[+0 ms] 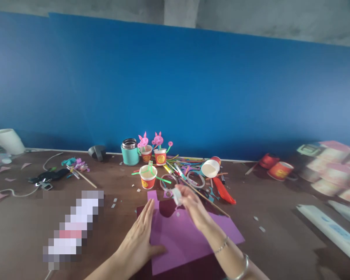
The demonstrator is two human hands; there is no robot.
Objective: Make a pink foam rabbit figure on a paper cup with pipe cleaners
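My left hand (141, 235) lies flat on the left edge of a purple paper sheet (183, 245), its fingers stretched out and thumb apart. The sheet has a curved notch cut into its far edge and a narrow strip sticking up at the far left. Above that notch, my right hand (192, 206) pinches a small whitish piece (177, 196), too blurred to name. Just beyond the hands stands a red and white paper cup (148, 181) with green strips attached. Behind it, two more paper cups (160, 157) carry pink pig-like faces.
A turquoise flask (130, 152) stands beside the cups. Pens and sticks (189, 171), tape rings (195, 179) and a tipped paper cup (211, 168) clutter the back. Stacked cups (332, 171) stand far right. A blurred-out long object (75, 225) lies left; a blue partition (175, 89) rises behind.
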